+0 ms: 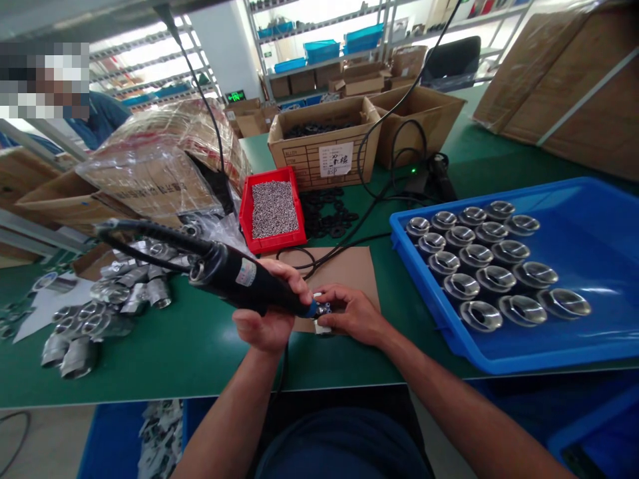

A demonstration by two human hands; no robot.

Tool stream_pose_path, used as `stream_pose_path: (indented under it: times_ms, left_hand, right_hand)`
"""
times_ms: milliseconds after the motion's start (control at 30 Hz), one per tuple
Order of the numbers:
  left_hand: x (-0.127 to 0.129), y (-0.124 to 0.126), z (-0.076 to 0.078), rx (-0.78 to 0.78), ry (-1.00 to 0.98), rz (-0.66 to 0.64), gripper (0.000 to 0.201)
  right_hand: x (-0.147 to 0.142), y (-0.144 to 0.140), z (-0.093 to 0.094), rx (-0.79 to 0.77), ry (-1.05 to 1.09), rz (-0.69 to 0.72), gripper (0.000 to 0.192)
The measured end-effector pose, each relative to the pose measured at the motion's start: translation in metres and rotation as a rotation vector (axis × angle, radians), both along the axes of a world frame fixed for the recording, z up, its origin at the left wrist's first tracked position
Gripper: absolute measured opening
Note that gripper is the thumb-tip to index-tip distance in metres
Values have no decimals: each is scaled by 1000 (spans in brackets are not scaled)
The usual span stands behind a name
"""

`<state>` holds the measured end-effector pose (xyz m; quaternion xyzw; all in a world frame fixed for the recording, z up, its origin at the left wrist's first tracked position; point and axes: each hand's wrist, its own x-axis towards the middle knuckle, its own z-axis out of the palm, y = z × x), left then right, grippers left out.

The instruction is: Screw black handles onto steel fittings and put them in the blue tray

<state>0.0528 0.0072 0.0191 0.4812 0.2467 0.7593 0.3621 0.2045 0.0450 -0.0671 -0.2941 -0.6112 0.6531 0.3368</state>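
Note:
My left hand [272,313] grips a black electric screwdriver [234,273] held nearly level, its cable running off to the left and up. The tool's blue tip [315,309] meets a small white part [322,324] over a brown cardboard sheet [349,269]. My right hand [352,313] pinches that white part and mostly hides it. A red bin [272,211] full of small silver screws stands just behind the cardboard.
A blue tray [589,266] at the right holds several shiny metal cups [492,256]. Loose metal fittings [100,309] lie at the left. Black rubber rings [332,209] and cardboard boxes [324,140] stand behind. A person in blue [100,116] is at the far left.

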Motion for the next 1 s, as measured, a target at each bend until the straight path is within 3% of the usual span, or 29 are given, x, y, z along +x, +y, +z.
stream_pose_path:
  times_ms: [267, 600, 833, 1000]
  left_hand:
    - [-5, 0, 2, -41, -7, -6, 72]
    - [-1, 3, -5, -6, 71, -39, 62]
    - [0, 1, -14, 2, 87, 46, 61]
    - [2, 3, -7, -3, 66, 36, 65]
  right_hand:
    - [1, 1, -5, 17, -9, 15, 34]
    - [0, 1, 2, 104, -25, 4, 31]
    - [1, 2, -1, 46, 0, 8, 31]
    - [0, 1, 2, 68, -6, -6, 32]
